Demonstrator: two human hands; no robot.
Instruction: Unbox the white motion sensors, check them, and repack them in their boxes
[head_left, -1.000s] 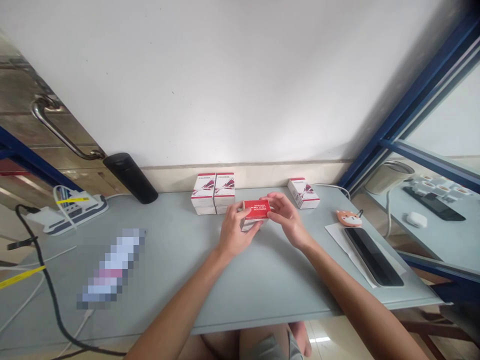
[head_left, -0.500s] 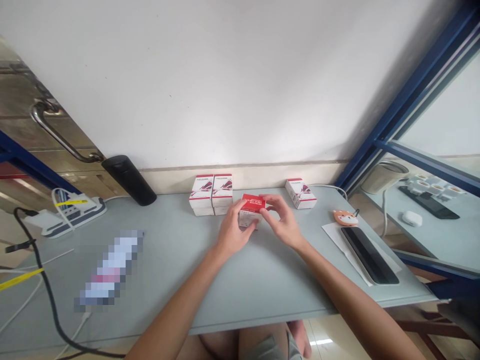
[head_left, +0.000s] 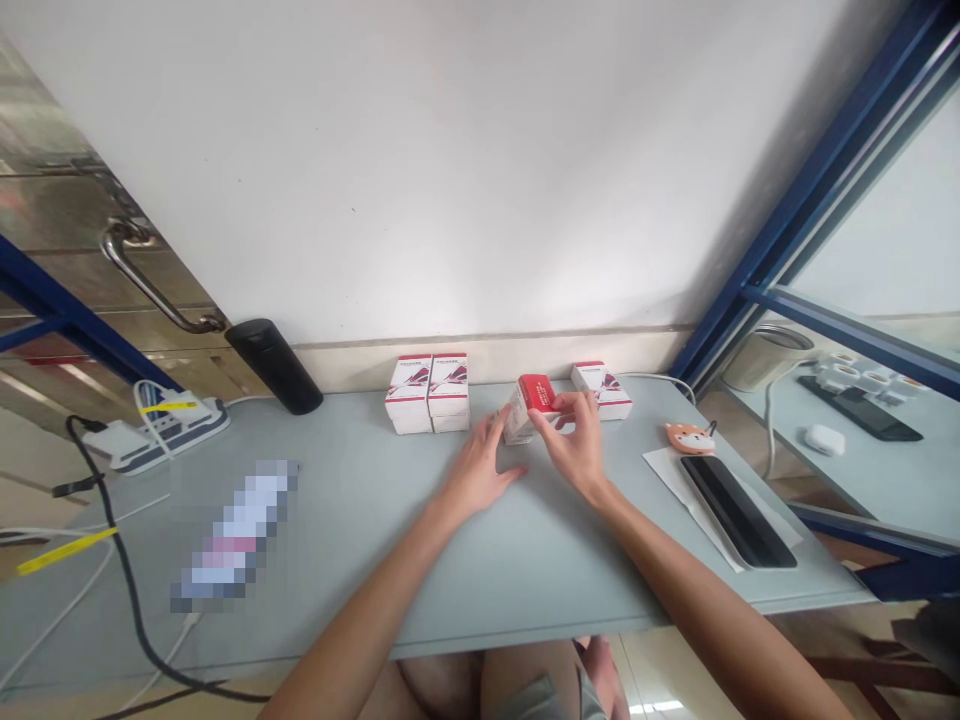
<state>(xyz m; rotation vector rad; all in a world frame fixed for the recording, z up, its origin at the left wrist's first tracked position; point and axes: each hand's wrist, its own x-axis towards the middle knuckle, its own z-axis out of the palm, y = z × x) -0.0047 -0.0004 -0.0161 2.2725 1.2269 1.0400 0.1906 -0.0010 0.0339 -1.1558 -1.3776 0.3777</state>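
Observation:
A small carton point(head_left: 535, 390) with a red printed top and white sides stands tilted to my view near the middle of the table. My right hand point(head_left: 576, 442) is closed on it, thumb on the near side and fingers at its right. My left hand point(head_left: 480, 472) lies beside the carton with its thumb spread away, its fingertips by the left side; whether they touch it I cannot tell. To the left, two white-and-red cartons point(head_left: 409, 392) stand side by side against the wall. Another such carton point(head_left: 615, 402) sits behind my right hand, which covers part of it.
A black cylinder point(head_left: 274, 366) leans at the back left, beside a power strip point(head_left: 172, 435) with cables. A blurred-out flat object point(head_left: 236, 535) lies on the left. On the right are an orange animal-faced item point(head_left: 688, 437) and a black phone point(head_left: 739, 512) on white paper.
The carton has shifted right and turned, close to the rear right carton. My left hand has loosened from it and its thumb has come away. The view has shifted slightly.

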